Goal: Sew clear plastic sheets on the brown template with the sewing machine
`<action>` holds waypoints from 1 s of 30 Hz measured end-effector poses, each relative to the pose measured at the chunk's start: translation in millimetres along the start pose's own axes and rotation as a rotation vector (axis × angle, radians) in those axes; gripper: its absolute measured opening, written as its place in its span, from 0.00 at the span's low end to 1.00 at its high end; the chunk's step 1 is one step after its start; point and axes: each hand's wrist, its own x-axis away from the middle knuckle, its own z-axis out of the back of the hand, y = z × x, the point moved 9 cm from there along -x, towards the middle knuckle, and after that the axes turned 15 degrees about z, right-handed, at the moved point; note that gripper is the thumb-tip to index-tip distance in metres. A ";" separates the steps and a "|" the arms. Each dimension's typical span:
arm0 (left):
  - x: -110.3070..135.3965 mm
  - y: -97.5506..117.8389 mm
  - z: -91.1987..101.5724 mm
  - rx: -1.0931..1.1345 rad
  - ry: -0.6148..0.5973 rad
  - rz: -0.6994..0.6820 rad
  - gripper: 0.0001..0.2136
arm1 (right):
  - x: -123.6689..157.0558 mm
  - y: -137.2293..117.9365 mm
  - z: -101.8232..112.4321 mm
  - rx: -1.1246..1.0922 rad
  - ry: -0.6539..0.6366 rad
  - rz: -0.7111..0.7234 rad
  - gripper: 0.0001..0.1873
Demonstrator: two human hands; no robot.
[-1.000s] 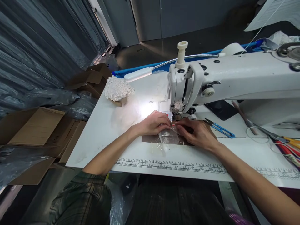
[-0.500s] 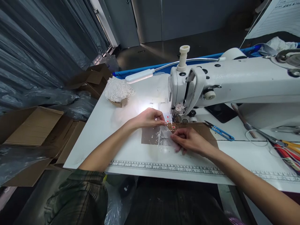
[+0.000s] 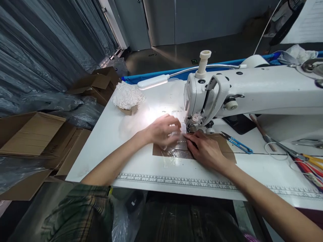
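A sewing workshop: an industrial sewing machine [image 3: 242, 90] stands on a white table [image 3: 121, 134] with a printed ruler along its near edge, thread snips [image 3: 238, 144] beside the machine, cardboard boxes [image 3: 32, 134] left of it.

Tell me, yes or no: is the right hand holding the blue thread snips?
No: the blue thread snips lie untouched on the white table, while the right hand presses the clear plastic piece beside the left hand.
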 end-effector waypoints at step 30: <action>37.2 35.3 -23.2 -0.012 0.088 -0.135 0.08 | -2.8 11.2 -0.9 0.091 -0.167 0.166 0.23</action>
